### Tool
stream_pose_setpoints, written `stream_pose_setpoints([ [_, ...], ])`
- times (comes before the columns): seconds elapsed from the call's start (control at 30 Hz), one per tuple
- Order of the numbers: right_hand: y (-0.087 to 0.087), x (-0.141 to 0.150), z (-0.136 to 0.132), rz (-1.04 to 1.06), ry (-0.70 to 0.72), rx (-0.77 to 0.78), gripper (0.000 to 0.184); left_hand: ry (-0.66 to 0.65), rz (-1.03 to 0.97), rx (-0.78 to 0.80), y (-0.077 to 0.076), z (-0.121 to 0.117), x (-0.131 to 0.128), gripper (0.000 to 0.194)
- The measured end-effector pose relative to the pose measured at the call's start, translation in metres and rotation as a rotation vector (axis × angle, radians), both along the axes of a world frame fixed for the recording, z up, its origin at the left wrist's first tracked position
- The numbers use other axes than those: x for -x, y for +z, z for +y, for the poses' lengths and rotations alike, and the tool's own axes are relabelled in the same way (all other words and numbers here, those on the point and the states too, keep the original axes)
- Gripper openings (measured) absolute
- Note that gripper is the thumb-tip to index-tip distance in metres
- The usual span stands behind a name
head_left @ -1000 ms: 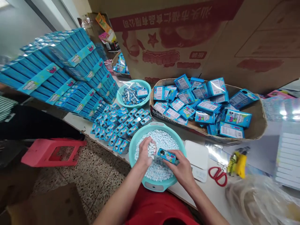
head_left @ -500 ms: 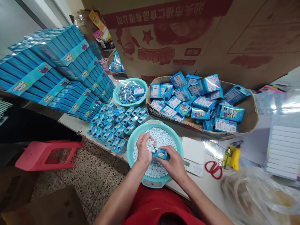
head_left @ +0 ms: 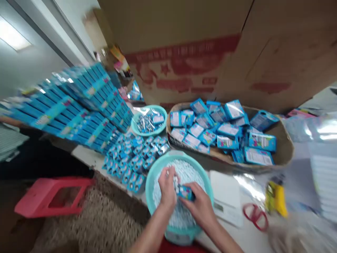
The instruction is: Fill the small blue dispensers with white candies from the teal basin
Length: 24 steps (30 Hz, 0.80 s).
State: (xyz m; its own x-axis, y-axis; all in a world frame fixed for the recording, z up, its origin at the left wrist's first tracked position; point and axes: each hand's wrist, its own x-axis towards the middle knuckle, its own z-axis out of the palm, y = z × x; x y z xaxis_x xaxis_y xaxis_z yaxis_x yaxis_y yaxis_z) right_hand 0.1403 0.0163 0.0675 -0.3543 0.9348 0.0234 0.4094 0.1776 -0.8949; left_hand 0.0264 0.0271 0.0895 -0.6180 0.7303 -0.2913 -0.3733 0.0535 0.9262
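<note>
A teal bowl (head_left: 155, 175) full of small white candies (head_left: 184, 168) sits at the table's near edge. Over it, my right hand (head_left: 201, 207) is closed on a small blue box (head_left: 185, 192). My left hand (head_left: 167, 186) is cupped shut around a few white candies, held against the box's left end. The picture is smeared by motion.
Rows of small blue boxes (head_left: 131, 158) lie left of the bowl, with tall stacks of blue cartons (head_left: 79, 102) behind. A second teal bowl (head_left: 149, 121), a cardboard tray of blue boxes (head_left: 223, 130), a white scale (head_left: 226, 203), red scissors (head_left: 255, 214) and a red stool (head_left: 50, 196) surround it.
The camera has tilted up and blurred. Both hands stay over the bowl, the left hand now pressed closer to the end of the box.
</note>
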Motion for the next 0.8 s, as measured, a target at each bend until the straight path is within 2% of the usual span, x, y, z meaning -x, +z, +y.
stream_pose_setpoints([
  [0.13, -0.016, 0.010, 0.007, 0.041, 0.031, -0.042, 0.026, 0.006, -0.068, 0.022, -0.007, 0.004, 0.007, 0.038],
  [0.2, -0.019, 0.015, 0.012, 0.057, 0.041, -0.075, 0.026, 0.009, -0.075, 0.008, -0.006, 0.007, 0.010, 0.040],
  [0.33, -0.009, 0.016, 0.011, 0.080, 0.009, -0.134, 0.025, 0.075, -0.033, -0.020, 0.002, 0.007, 0.009, 0.041],
  [0.53, 0.010, 0.009, 0.007, 0.069, 0.005, -0.151, 0.024, 0.083, -0.036, -0.053, 0.010, 0.005, 0.003, 0.041],
  [0.67, 0.011, 0.007, 0.007, 0.061, -0.007, -0.085, 0.023, 0.050, -0.065, -0.051, 0.004, 0.008, 0.001, 0.043],
  [0.8, 0.008, 0.006, 0.005, 0.082, -0.007, -0.105, 0.025, 0.058, -0.062, -0.016, 0.004, 0.005, 0.000, 0.044],
])
